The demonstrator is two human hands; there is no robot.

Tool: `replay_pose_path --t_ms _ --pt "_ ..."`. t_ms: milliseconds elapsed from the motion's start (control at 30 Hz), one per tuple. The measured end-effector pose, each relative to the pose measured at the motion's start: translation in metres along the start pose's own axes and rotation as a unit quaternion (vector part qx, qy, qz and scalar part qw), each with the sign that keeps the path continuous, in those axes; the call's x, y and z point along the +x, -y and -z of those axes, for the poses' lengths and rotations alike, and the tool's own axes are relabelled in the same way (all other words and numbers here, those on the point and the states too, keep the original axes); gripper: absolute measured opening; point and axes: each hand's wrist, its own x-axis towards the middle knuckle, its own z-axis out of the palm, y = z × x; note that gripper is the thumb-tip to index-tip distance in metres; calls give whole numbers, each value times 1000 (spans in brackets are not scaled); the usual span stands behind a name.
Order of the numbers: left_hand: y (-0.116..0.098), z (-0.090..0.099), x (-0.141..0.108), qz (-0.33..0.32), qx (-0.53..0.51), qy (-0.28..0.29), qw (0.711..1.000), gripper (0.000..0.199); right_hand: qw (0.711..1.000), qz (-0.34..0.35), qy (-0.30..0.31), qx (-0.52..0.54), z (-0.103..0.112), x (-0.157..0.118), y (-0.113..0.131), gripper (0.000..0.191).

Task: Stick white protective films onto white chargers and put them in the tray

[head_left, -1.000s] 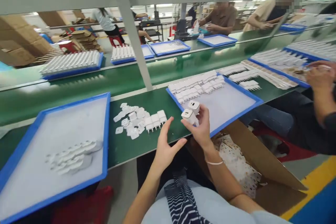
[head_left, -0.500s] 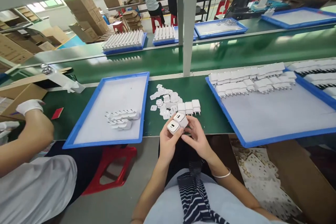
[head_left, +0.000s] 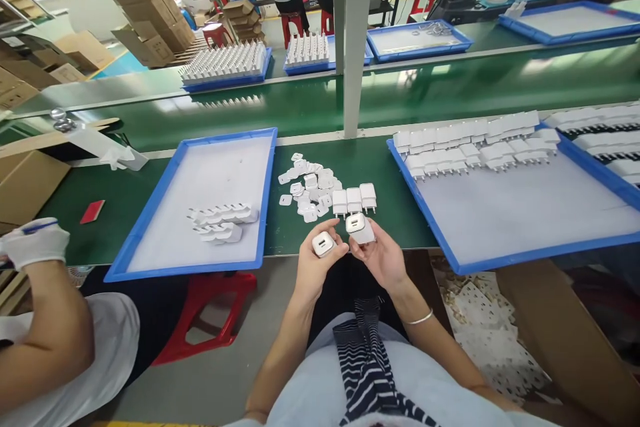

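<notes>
A white USB charger (head_left: 323,244) is in my left hand (head_left: 314,267), its port end facing up. My right hand (head_left: 383,257) grips a second white USB charger (head_left: 360,228), whose port end also shows. The two chargers are apart, held side by side over the bench's front edge. Just beyond them, three white chargers (head_left: 353,200) stand in a row on the green bench with pins toward me. To their left lies a loose heap of small white cover plates (head_left: 310,188).
On the left a blue-rimmed tray (head_left: 269,193) holds two short rows of chargers (head_left: 220,223). Another blue-rimmed tray (head_left: 425,217) on the right carries rows of chargers (head_left: 475,147). A co-worker's gloved hand (head_left: 37,243) is at far left, near a red card (head_left: 93,211). A post (head_left: 352,40) rises behind the bench.
Half a second ago both chargers were together in my left hand. Now my right hand has taken one and moved it apart to the right. The co-worker's gloved hand has moved nearer.
</notes>
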Motion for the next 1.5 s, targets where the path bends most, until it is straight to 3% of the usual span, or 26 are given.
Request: replay_pose_path --t_ms 167,333,500,667,767,867,967,1100,1233,1500 --pt "6 -12 -5 -7 -39 18 999 57 998 52 -17 -28 -6 -3 -23 32" --pt "6 -13 -13 24 -70 26 997 74 992 78 24 -92 0 -8 -25 32" --pt "4 2 -15 48 -144 -23 988 50 975 60 119 -180 -3 -1 -22 32" --pt "6 27 -14 73 -187 -55 978 51 937 30 171 -304 -18 1 -5 22" --pt "9 40 -13 61 -206 -96 972 48 889 27 167 -426 -29 12 21 17" --pt "10 50 -10 59 -198 -93 974 53 760 94 92 -636 -39 42 43 17" --pt "8 55 -7 58 -171 -74 981 60 697 125 32 -705 -50 80 44 21" --pt "2 59 -4 38 -140 -55 988 53 648 131 16 -750 -59 113 26 29" --pt "-1 66 -4 28 -134 -52 989 51 615 135 16 -777 -58 122 15 26" --pt "3 70 -9 36 -139 -54 988 49 597 130 11 -792 -58 124 15 21"
